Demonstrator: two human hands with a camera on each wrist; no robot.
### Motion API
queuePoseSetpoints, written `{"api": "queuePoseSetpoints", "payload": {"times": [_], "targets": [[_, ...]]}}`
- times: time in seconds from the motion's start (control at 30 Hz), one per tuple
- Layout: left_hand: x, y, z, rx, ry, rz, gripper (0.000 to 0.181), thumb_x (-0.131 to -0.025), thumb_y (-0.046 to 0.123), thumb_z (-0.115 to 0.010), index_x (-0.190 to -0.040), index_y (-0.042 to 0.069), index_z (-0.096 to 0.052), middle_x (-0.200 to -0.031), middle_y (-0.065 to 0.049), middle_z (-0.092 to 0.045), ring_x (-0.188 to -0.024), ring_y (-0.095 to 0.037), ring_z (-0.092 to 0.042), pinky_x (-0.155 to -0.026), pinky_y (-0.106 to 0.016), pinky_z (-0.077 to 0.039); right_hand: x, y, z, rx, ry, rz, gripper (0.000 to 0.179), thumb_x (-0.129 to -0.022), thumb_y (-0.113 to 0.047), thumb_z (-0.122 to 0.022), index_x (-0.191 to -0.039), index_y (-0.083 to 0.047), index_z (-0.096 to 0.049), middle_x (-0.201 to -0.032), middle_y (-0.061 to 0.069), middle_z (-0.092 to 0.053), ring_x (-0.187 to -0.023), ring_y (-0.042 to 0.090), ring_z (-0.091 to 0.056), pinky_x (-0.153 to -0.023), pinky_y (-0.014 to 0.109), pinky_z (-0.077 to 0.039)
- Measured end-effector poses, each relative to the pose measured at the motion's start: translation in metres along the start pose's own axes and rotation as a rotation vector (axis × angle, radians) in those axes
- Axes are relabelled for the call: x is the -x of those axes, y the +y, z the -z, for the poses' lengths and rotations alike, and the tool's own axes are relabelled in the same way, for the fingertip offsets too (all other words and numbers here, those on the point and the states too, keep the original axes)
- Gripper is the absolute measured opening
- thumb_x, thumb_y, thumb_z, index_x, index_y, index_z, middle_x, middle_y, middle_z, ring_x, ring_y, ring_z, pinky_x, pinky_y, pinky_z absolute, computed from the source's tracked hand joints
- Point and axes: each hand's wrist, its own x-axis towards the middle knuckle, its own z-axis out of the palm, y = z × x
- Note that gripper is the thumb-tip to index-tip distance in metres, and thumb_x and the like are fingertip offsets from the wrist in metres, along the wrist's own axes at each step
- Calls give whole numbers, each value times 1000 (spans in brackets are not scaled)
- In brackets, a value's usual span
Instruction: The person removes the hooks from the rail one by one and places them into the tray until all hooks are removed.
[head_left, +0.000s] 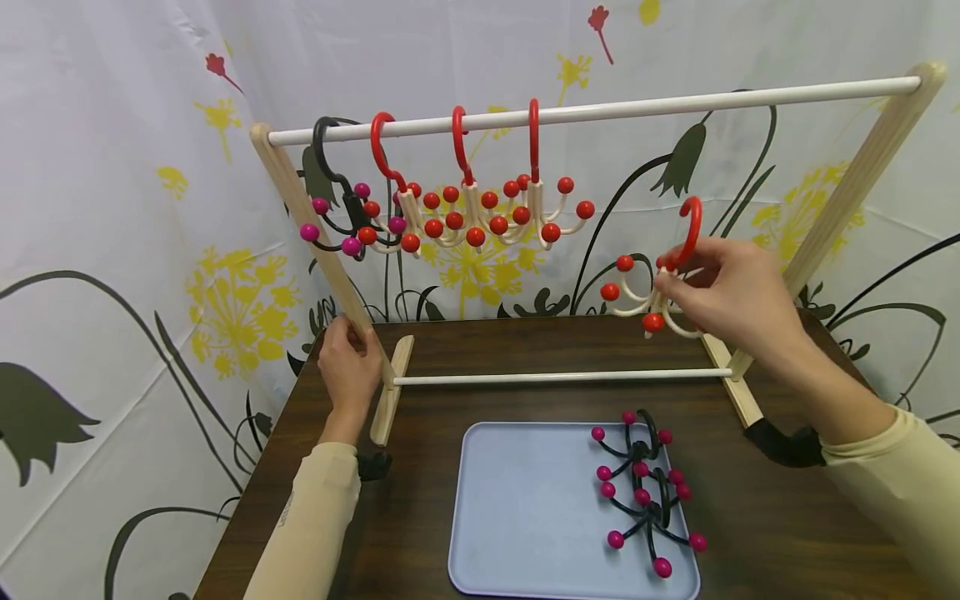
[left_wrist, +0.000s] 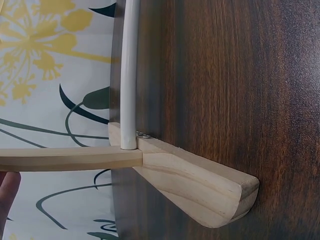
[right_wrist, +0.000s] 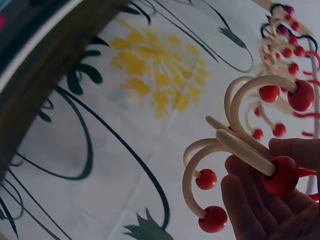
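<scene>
My right hand [head_left: 738, 287] pinches a multi-arm hanger [head_left: 690, 225] by its neck, below the red hook. Cream curved arms tipped with red balls [right_wrist: 281, 176] fan out from it, and the hook is free of any rail. My left hand [head_left: 349, 371] grips the left wooden upright [head_left: 330, 258] of a rack, low down; only a finger [left_wrist: 7, 200] shows beside it in the left wrist view. From the white top rail [head_left: 600, 110] hang a black hanger [head_left: 358, 212] with magenta balls and three red-hooked hangers [head_left: 471, 196] with red balls.
A pale blue tray [head_left: 525, 500] lies on the dark wooden table [head_left: 420, 517]. Two black hangers [head_left: 651, 508] with magenta balls rest on its right side. A white lower bar [head_left: 562, 377] joins the rack's wooden feet [left_wrist: 200, 190]. Behind hangs a flowered curtain [head_left: 112, 208].
</scene>
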Motion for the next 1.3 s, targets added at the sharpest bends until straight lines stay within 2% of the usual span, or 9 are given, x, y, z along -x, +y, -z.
{"api": "queuePoseSetpoints", "payload": {"times": [0.2,0.37,0.53,0.7,0.83,0.97,1.13,1.3], "targets": [[0,-1,0,2,3,-7,17,-83,13,-66,-91,1,-57,-79,-15,-56,-69,-33,-57,-63,-53,-44,17,7,-33,2,-124,51,24,-87,-22,-72,-103,-5,-71,-85,9,-73,-71,22,-70,-53,34,-48],[0,-1,0,1,1,-5,16,-83,13,-66,-90,2,-57,-79,-14,-56,-69,-33,-57,-63,-53,-44,24,9,-63,21,-196,75,13,-84,-19,-73,-95,-13,-70,-82,0,-73,-72,16,-71,-60,35,-50],[0,-1,0,3,2,-5,15,-82,11,-66,-90,2,-57,-79,-14,-55,-68,-33,-57,-62,-53,-44,35,10,-93,57,-299,86,10,-81,-19,-75,-88,-19,-68,-77,-6,-71,-70,12,-70,-55,32,-48],[0,0,0,5,0,-4,16,-82,12,-67,-90,2,-57,-79,-14,-56,-69,-33,-57,-63,-53,-44,44,14,-115,76,-382,102,12,-78,-16,-79,-83,-16,-68,-72,-5,-67,-64,14,-66,-49,29,-46],[-1,0,0,9,2,0,16,-82,12,-67,-91,2,-57,-79,-14,-56,-70,-33,-57,-64,-53,-44,48,19,-127,68,-454,128,12,-77,-13,-79,-82,-16,-69,-68,-6,-63,-60,12,-59,-51,29,-46],[-1,0,-1,9,-1,-1,16,-82,12,-67,-90,2,-57,-79,-14,-56,-69,-33,-57,-64,-52,-44,52,24,-136,76,-511,169,13,-77,-12,-80,-80,-16,-68,-71,-6,-65,-62,10,-60,-54,27,-47],[-1,-1,-2,11,4,-10,16,-83,12,-66,-90,1,-57,-79,-14,-56,-70,-32,-58,-63,-52,-45,54,28,-143,137,-542,236,12,-77,-10,-80,-82,-16,-71,-71,-9,-64,-67,11,-57,-60,30,-48],[-1,-1,-1,13,4,-8,16,-83,12,-66,-92,1,-58,-79,-15,-57,-70,-32,-59,-62,-51,-46,53,32,-146,155,-571,268,13,-77,-8,-80,-85,-17,-75,-81,-8,-69,-79,16,-63,-72,36,-52]]}}
